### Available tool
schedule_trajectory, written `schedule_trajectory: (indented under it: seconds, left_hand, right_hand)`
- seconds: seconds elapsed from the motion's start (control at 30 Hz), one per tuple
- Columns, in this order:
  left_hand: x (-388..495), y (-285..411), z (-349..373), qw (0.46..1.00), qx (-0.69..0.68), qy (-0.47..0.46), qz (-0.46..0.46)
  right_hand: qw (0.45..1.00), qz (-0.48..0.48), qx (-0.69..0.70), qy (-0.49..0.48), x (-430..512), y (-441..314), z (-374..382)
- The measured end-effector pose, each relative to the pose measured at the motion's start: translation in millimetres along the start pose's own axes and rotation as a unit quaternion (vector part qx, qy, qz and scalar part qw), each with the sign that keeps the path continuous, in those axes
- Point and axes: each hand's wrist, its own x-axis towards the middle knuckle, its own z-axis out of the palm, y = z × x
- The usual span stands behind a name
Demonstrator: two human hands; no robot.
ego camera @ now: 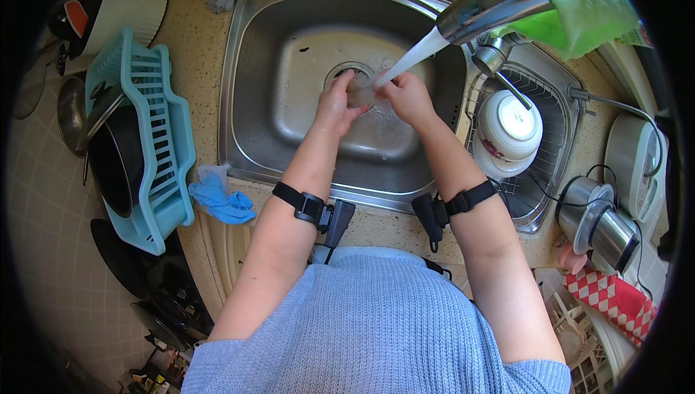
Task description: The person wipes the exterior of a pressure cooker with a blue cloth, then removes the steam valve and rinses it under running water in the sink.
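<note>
Over the drain (347, 69) of the stainless steel sink (255, 84), my left hand (335, 103) curves its fingers and thumb around a see-through vessel (358, 92), perhaps a glass or small bowl. Running water blurs its outline. My right hand (404, 95) is at the vessel's right side with bent fingers, right where the water stream (415, 56) lands. Whether those fingers grip the rim or only touch it is hidden by the water. The stream falls from the metal faucet (488, 8) at upper right.
A green cloth (581, 8) drapes the faucet. Right of the sink, upturned white bowls (507, 128) sit in a wire basket (548, 176). A light-blue dish rack (163, 122) holding a black pan (117, 160) stands left, near a blue rag (220, 198). Small appliances (592, 215) crowd the right counter.
</note>
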Motion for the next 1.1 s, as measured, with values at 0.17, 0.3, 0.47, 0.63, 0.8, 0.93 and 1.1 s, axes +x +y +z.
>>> schedule_trajectory:
  seconds: [0.17,0.3,0.47,0.63,0.8,0.93,1.1]
  left_hand:
    - [2,18,-30,0.949,0.273,0.098,0.126]
    - [3,12,-33,0.998,-0.01,0.052,0.039]
    - [-5,0,-22,0.991,-0.067,-0.109,-0.04]
    - [-12,-7,-24,0.975,-0.007,-0.216,-0.052]
    - [0,-21,-15,0.939,0.258,-0.158,0.163]
    - [3,-23,1,0.827,0.436,-0.074,0.348]
    - [-12,-18,16,0.791,0.472,-0.056,0.385]
  right_hand:
    - [0.996,0.05,0.07,0.006,1,-3,-4]
    - [0.995,0.08,0.055,0.002,0,-7,-1]
    - [0.996,0.047,-0.072,-0.002,0,-9,13]
    - [0.996,0.046,-0.059,-0.041,1,-18,6]
    - [0.997,0.008,-0.071,-0.021,-5,-17,-11]
    - [0.999,-0.013,-0.05,0.014,-5,-6,-23]
    - [0.996,-0.057,-0.005,0.068,-10,-4,-27]
